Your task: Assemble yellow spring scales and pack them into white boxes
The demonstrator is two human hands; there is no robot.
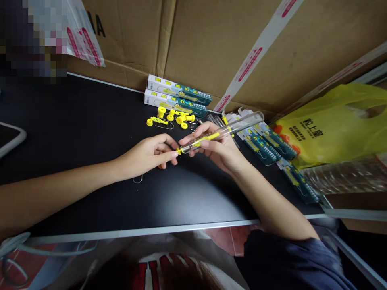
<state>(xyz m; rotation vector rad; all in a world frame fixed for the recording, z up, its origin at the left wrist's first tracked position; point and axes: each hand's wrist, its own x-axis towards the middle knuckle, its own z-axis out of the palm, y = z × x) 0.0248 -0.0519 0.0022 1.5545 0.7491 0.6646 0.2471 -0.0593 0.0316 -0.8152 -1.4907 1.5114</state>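
My right hand [216,147] is wrapped round a clear plastic tube [238,123] with a yellow rod inside it, held slanting above the black table [90,121]. My left hand [151,153] pinches the yellow cap [179,151] at the tube's near end, fingers pressed together. Just beyond my hands lie several loose yellow plastic parts [173,116] and bent wire hooks. A single wire hook [137,179] lies under my left wrist.
Two green and white packaged boxes [175,93] are stacked against the cardboard wall [211,40]. More flat packages [266,145] fan out at the right beside a yellow plastic bag [332,125] and clear tubes [341,175]. A phone edge [9,139] is at far left.
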